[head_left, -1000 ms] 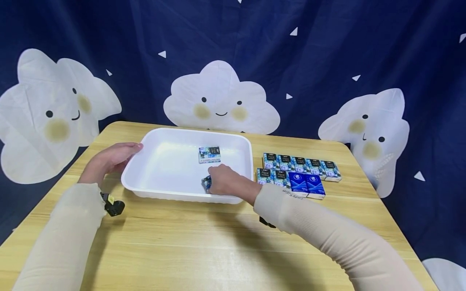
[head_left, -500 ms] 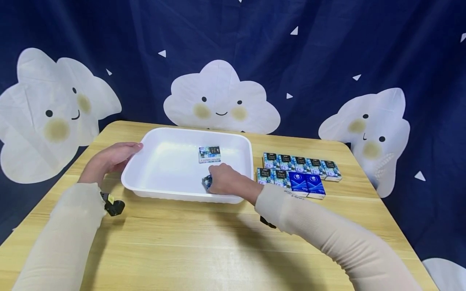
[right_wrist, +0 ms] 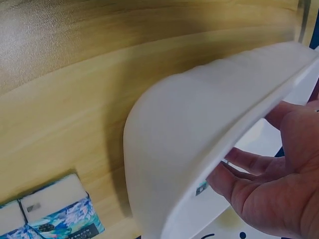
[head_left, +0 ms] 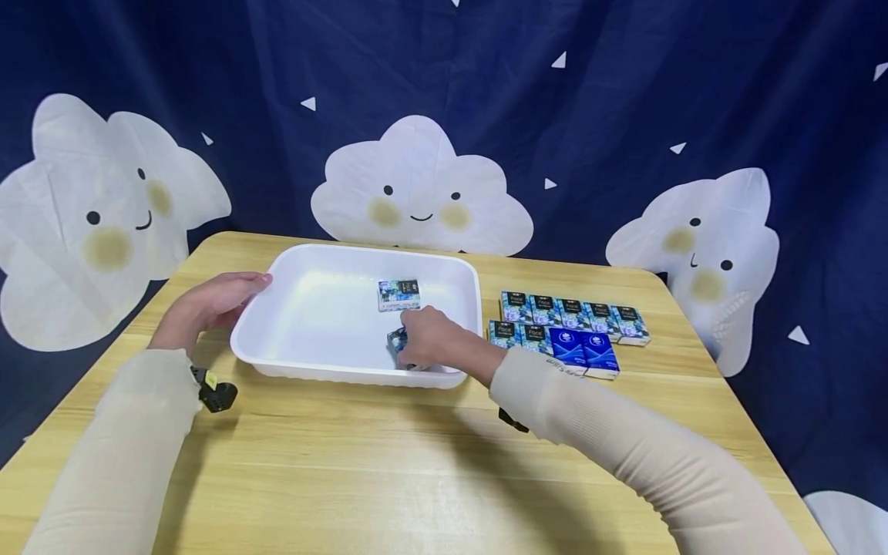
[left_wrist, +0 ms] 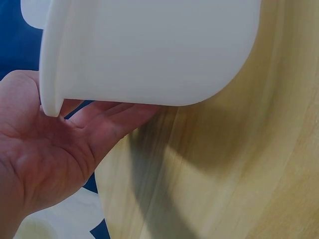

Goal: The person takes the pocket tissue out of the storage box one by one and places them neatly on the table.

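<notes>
In the head view, my left hand (head_left: 220,299) holds the left end of a white plastic tray (head_left: 312,370). The left wrist view shows its fingers (left_wrist: 112,119) under the tray. Inside the tray, my right hand (head_left: 435,339) grips a small blue floral tissue pack (head_left: 396,344) near the front wall. Part of that pack is hidden by the hand, and in the right wrist view the tray wall covers the fingertips. Another floral tissue pack (head_left: 398,295) lies behind it, apart from the hand.
On the wooden table (head_left: 361,470), right of the tray, several floral tissue packs (head_left: 572,314) form a back row. The front row has more floral packs (head_left: 505,334) and two plain blue packs (head_left: 600,354). A dark blue cloud-patterned curtain (head_left: 583,116) hangs behind.
My right hand has shifted slightly to the right, and more of the tissue pack at its fingers shows. The left hand and the tray stay put.
</notes>
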Motion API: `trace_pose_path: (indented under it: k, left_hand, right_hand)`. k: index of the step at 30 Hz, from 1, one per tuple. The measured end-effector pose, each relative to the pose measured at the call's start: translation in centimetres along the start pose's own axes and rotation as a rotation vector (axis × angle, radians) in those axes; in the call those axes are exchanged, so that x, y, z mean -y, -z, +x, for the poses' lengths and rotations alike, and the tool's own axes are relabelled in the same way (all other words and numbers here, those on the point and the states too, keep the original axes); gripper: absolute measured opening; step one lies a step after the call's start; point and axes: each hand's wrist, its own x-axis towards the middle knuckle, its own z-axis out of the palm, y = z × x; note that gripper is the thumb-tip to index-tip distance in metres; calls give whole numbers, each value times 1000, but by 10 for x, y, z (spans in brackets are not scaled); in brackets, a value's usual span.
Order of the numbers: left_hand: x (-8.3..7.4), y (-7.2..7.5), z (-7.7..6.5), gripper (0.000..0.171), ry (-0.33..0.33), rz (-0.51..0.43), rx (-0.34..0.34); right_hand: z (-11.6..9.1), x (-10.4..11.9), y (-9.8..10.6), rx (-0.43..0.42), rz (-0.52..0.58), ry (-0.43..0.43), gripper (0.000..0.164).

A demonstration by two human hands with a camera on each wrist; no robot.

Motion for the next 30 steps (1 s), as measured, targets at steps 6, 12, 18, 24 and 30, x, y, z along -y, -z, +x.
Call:
trace_pose_path:
  k: [6, 12, 18, 24, 30]
  left_hand:
    - [2, 1, 2, 76, 6, -3, 5]
    - [0, 1, 1, 75, 8, 2, 3]
    - [0, 0, 1, 75, 4, 1, 7]
    - [0, 0, 0, 78, 0, 9, 6]
    - [2, 0, 0, 80, -23, -16, 11]
  right_hand:
    - [-1, -2, 8, -19, 15, -24, 49]
    - [-2, -9, 18, -42, 11, -25, 38]
    - [-5, -18, 29, -67, 14, -42, 43]
    - [-11, -25, 43, -75, 31, -83, 59]
    - [-21, -38, 62, -108, 50, -104, 67]
